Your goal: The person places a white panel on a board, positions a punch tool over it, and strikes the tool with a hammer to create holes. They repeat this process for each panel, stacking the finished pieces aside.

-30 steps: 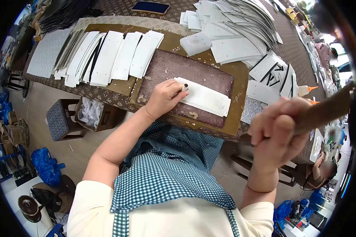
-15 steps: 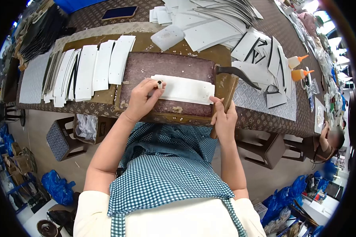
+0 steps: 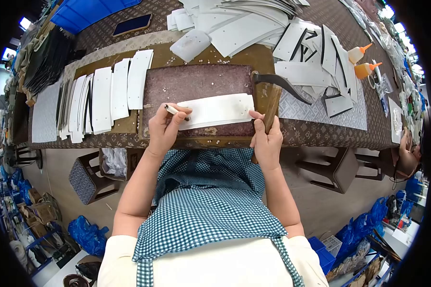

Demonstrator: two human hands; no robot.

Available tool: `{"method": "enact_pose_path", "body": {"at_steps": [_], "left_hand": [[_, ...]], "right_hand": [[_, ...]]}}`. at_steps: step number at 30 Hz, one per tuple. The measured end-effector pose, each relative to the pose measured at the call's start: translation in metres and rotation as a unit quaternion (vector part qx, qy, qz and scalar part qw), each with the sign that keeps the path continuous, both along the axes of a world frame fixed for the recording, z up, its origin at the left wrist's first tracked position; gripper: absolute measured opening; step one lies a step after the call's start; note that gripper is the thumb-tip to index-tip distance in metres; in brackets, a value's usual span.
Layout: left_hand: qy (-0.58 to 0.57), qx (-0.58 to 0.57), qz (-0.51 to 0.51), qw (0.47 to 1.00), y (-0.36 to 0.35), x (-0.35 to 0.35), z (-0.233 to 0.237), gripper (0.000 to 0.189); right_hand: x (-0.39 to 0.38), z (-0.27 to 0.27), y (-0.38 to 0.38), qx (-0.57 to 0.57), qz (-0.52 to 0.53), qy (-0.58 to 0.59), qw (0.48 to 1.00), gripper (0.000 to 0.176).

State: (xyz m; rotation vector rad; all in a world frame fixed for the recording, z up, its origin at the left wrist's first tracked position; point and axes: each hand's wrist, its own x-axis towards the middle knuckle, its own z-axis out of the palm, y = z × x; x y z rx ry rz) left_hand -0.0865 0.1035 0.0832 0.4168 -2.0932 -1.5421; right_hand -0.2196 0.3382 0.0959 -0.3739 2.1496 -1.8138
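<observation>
My left hand (image 3: 163, 130) is closed on a short, pale hole punch (image 3: 172, 110) with dark ends, tilted over the left end of a white strip (image 3: 218, 109). The strip seems to be a small stack and lies on a worn maroon block (image 3: 196, 79). My right hand (image 3: 267, 139) grips the wooden handle of a hammer (image 3: 273, 103), and a finger of that hand reaches to the strip's right end. The hammer's dark curved head points right, past the block's edge.
White strips with small holes (image 3: 103, 98) stand in a row on the left. Larger white sheets (image 3: 246, 36), black-edged pieces (image 3: 328, 52) and orange-tipped glue bottles (image 3: 364, 70) lie behind and right. A phone (image 3: 132, 25) and a blue bin (image 3: 88, 13) are at the back. Small white bits dot the table.
The hole punch has tipped from pointing its end up at me to lying slanted, and my left hand has drawn slightly left. The right hand still grips the hammer.
</observation>
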Motion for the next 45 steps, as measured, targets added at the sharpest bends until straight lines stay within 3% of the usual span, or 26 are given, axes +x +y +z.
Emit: {"method": "enact_pose_path", "body": {"at_steps": [3,4,7,10,23,38,42,45], "left_hand": [[0.064,0.184,0.008,0.981,-0.005,-0.001,0.0,0.019],[0.045,0.259,0.067,0.962,-0.005,0.0,0.004,0.014],[0.074,0.125,0.088,0.985,-0.005,-0.008,-0.002,0.014],[0.055,0.08,0.045,0.994,0.004,-0.005,0.003,0.013],[0.0,0.033,-0.031,0.999,0.047,-0.104,-0.006,0.016],[-0.005,-0.123,-0.062,0.99,0.051,-0.115,0.002,0.011],[0.047,-0.179,-0.059,0.981,0.05,-0.12,-0.004,0.011],[0.072,-0.206,-0.059,0.974,0.052,-0.12,-0.003,0.011]], "right_hand": [[0.001,0.001,-0.001,-0.011,-0.009,-0.006,1.0,0.019],[0.001,0.001,-0.001,-0.007,-0.006,-0.007,1.0,0.019],[0.003,-0.001,-0.002,-0.023,-0.011,-0.017,1.0,0.019],[0.005,-0.004,0.0,-0.04,-0.004,-0.026,0.999,0.018],[0.007,-0.003,-0.001,-0.063,-0.032,-0.053,0.996,0.021],[0.003,0.001,0.004,-0.049,-0.007,-0.051,0.997,0.022],[-0.028,0.067,0.016,0.028,0.079,0.025,0.996,0.015],[-0.037,0.143,0.024,-0.03,0.108,0.146,0.983,0.015]]}}
